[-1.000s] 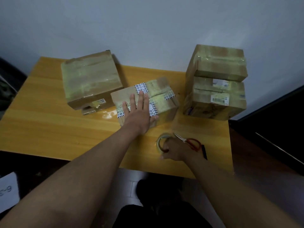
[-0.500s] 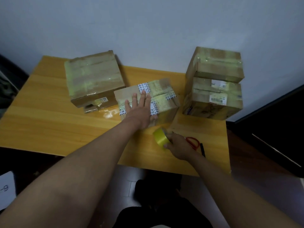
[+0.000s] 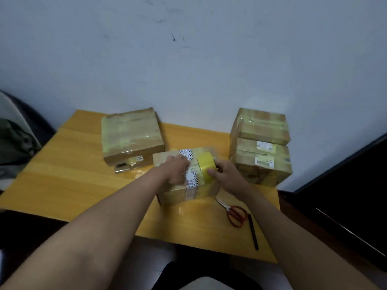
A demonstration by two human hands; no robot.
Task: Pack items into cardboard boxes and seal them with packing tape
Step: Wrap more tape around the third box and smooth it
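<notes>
table (image 3: 79,176): tape roll (image 3: 206,167) now on box (image 3: 178,193).

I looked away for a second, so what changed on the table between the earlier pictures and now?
The right hand lifted the yellow tape roll off the table and carried it up onto the middle box. The left hand, flat on that box before, now has curled fingers beside the roll. The scissors, pen and other boxes stayed put.

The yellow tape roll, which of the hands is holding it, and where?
The right hand holds the yellow tape roll by its near rim, thumb on the outer band, above the middle box. The left hand rests on that box, seemingly holding nothing.
</notes>
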